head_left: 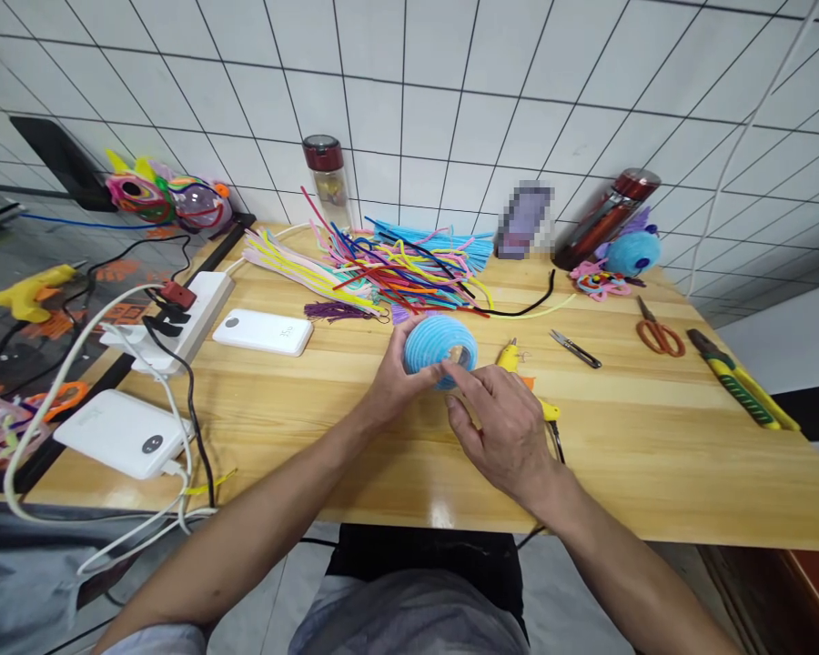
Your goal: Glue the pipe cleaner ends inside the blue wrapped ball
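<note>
My left hand (396, 375) is closed round a ball wrapped in rings of light blue pipe cleaner (438, 344), held above the table. A small uncovered patch shows on the ball's right side. The index finger of my right hand (509, 423) reaches to the ball's lower right, beside my left thumb. Its thumb is apart from that finger, and I see nothing held in it. A yellow glue gun (510, 356) lies just behind my right hand, which partly hides it. Beyond the ball is a heap of coloured pipe cleaners (409, 273).
To the right lie thread snips (576, 348), orange-handled scissors (660, 337) and green-yellow pliers (737, 382). Power banks (263, 332) and a power strip (195, 318) with trailing cables are on the left. A dark red flask (607, 218) leans by the wall, near a blue pipe-cleaner figure (633, 252).
</note>
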A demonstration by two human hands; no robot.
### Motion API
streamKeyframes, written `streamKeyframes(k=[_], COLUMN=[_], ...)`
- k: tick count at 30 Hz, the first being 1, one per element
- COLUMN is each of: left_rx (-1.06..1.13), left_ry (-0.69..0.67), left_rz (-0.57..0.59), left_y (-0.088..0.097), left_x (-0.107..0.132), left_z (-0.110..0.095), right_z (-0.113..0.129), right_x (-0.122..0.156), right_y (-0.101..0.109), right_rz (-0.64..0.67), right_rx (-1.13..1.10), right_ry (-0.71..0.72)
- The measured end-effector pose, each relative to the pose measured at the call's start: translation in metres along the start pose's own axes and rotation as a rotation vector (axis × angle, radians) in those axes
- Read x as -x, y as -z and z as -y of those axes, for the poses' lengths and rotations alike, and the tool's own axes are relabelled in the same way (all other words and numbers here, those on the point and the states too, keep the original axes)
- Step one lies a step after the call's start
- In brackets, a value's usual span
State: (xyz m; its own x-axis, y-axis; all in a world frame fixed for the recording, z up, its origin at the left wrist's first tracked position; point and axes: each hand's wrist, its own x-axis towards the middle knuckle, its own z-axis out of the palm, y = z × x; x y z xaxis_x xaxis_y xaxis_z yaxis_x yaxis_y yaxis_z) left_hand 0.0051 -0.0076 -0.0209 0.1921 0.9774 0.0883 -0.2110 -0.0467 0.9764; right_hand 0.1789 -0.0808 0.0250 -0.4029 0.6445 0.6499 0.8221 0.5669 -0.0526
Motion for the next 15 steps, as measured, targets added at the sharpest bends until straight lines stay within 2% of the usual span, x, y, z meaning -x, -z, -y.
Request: streamKeyframes(k=[8,15], left_rx=[-0.035,-0.047], left_ry=[0.003,0.003], left_rz=[0.011,0.050], left_y=[-0.0001,0.0020], left_x=[-0.0002,0.0005], left_z=[0.0014,0.0053], right_z=[-0.0027,-0.0056], right_x=[0.0021,0.0024], right_y=[-0.0050,-0.0062], right_rz=[-0.016,-0.001], right_rx=[-0.022,-0.195], right_ry=[-0.031,-0.104])
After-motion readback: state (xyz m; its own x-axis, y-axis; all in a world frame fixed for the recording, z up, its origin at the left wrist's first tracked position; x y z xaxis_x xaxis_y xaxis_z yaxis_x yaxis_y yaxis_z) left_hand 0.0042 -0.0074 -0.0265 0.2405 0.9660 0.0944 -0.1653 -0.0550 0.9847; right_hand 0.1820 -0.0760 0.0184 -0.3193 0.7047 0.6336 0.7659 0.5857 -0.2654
